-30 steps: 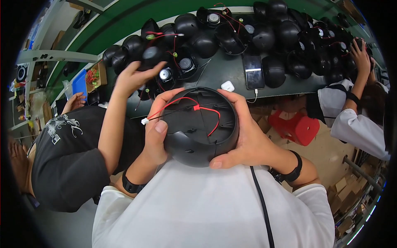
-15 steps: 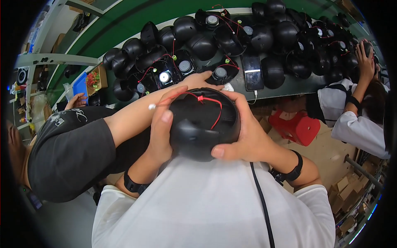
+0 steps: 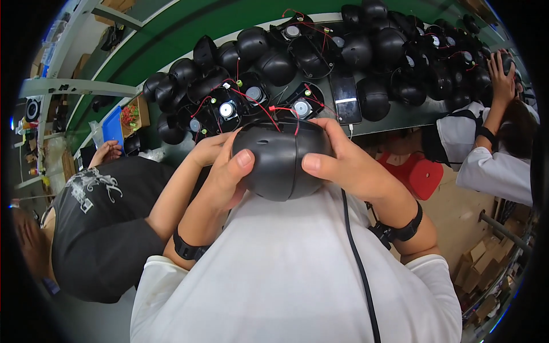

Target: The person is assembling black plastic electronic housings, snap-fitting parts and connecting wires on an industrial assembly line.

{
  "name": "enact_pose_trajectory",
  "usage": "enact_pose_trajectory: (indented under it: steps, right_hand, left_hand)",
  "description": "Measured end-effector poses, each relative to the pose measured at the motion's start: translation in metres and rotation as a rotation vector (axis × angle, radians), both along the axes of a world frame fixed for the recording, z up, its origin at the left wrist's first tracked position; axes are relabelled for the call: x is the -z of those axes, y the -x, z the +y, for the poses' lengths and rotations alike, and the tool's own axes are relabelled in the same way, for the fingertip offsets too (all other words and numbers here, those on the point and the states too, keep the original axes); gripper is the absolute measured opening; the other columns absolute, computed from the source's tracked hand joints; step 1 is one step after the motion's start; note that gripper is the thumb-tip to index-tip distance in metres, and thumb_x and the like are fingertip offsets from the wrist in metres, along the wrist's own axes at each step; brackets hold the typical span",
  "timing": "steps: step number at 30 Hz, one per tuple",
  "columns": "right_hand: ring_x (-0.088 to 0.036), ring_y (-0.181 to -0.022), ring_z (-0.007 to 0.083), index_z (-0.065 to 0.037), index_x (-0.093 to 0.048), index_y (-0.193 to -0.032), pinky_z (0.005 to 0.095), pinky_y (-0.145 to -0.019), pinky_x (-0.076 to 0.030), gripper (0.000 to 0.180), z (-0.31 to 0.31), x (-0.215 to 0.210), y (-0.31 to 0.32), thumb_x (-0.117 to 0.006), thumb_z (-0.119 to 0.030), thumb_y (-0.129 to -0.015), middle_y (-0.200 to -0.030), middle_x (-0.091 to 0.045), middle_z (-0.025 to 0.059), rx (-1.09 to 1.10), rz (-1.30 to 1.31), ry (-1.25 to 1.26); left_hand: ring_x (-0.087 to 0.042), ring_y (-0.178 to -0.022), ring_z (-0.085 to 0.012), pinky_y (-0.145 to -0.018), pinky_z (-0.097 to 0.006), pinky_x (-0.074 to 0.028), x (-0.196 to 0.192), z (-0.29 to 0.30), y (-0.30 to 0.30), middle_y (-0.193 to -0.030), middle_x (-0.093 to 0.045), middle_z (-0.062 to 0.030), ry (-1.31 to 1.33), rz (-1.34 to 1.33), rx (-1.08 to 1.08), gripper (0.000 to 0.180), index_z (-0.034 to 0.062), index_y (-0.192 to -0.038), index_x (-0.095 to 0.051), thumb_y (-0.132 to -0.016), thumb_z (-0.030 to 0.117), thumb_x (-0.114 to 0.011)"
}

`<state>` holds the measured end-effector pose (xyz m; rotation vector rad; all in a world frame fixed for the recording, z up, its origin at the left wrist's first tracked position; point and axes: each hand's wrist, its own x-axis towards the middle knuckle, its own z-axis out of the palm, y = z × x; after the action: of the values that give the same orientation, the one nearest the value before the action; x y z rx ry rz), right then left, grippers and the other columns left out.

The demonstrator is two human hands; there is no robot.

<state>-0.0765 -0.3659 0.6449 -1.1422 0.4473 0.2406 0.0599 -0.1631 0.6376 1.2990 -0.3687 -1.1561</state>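
Between my two hands is a round, glossy black plastic shell point(image 3: 269, 163), held in front of my chest. A seam line runs down its right part, and red wires point(image 3: 284, 117) come out at its far edge. My left hand point(image 3: 229, 171) grips the left side, thumb on the near face. On the other side my right hand point(image 3: 331, 154) clasps it, its thumb near the seam. The remaining fingers of both hands are partly hidden behind the shell. Just beyond it, on the bench, lies an open black part with a round speaker point(image 3: 301, 107).
Many black shells point(image 3: 277, 66) and speaker parts crowd the green bench. A phone point(image 3: 346, 100) with a white cable lies there. A co-worker in a dark shirt point(image 3: 103, 228) sits close at left; another co-worker's hand point(image 3: 503, 80) is far right. A red stool point(image 3: 414, 171) stands at right.
The shell has been turned in my hands, so its smooth seamed face now shows and the wires point away. The left co-worker's arm has drawn back from the bench parts.
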Motion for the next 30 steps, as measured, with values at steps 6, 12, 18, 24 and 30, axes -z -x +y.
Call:
enact_pose_trajectory:
  steps: [6,12,18,24,30]
  right_hand:
    - [-0.054,-0.122,0.0248,0.012,-0.023,-0.143,0.0354,-0.104,-0.045,0.108,-0.021,0.006,-0.013,-0.089,-0.04,-0.074,-0.13,-0.054,0.0209,-0.011,-0.109,0.021]
    - [-0.053,-0.124,0.0256,0.011,-0.021,-0.144,0.0358,-0.106,-0.043,0.11,-0.035,0.011,-0.022,-0.09,-0.037,-0.073,-0.132,-0.053,0.0213,-0.051,-0.102,0.088]
    - [-0.049,-0.13,0.0275,0.009,-0.015,-0.147,0.0366,-0.11,-0.039,0.115,-0.037,0.014,-0.024,-0.09,-0.034,-0.071,-0.138,-0.049,0.0215,-0.044,-0.186,0.092]
    - [-0.043,-0.136,0.028,0.006,-0.014,-0.149,0.0384,-0.112,-0.038,0.119,-0.041,0.005,-0.029,-0.092,-0.032,-0.068,-0.145,-0.041,0.021,-0.021,-0.179,-0.003]
    - [-0.042,-0.137,0.0284,0.004,-0.013,-0.15,0.0386,-0.113,-0.037,0.12,-0.047,0.01,-0.038,-0.093,-0.031,-0.066,-0.145,-0.041,0.0202,-0.049,-0.213,0.073]
  left_hand:
    - [-0.059,-0.118,-0.0236,-0.098,-0.037,-0.049,-0.014,-0.032,-0.007,-0.129,-0.059,-0.0143,-0.111,0.068,-0.124,0.088,0.0007,-0.14,-0.047,-0.079,0.059,-0.073]
    - [-0.06,-0.116,-0.0227,-0.098,-0.036,-0.049,0.013,-0.043,-0.024,-0.127,-0.061,-0.0136,-0.036,0.083,-0.098,0.087,0.0009,-0.137,-0.049,-0.078,0.059,-0.075]
    - [-0.059,-0.117,-0.0221,-0.098,-0.037,-0.049,0.013,-0.043,-0.031,-0.127,-0.06,-0.0135,-0.028,0.073,-0.065,0.088,0.0009,-0.139,-0.046,-0.077,0.056,-0.077]
    - [-0.057,-0.123,-0.0244,-0.103,-0.04,-0.047,0.01,-0.047,-0.037,-0.133,-0.056,-0.0142,0.092,0.065,-0.05,0.098,0.001,-0.146,-0.038,-0.072,0.047,-0.084]
    - [-0.055,-0.126,-0.0258,-0.105,-0.04,-0.045,0.007,-0.052,-0.045,-0.137,-0.054,-0.0154,0.082,0.035,-0.07,0.106,0.0015,-0.148,-0.036,-0.066,0.043,-0.089]
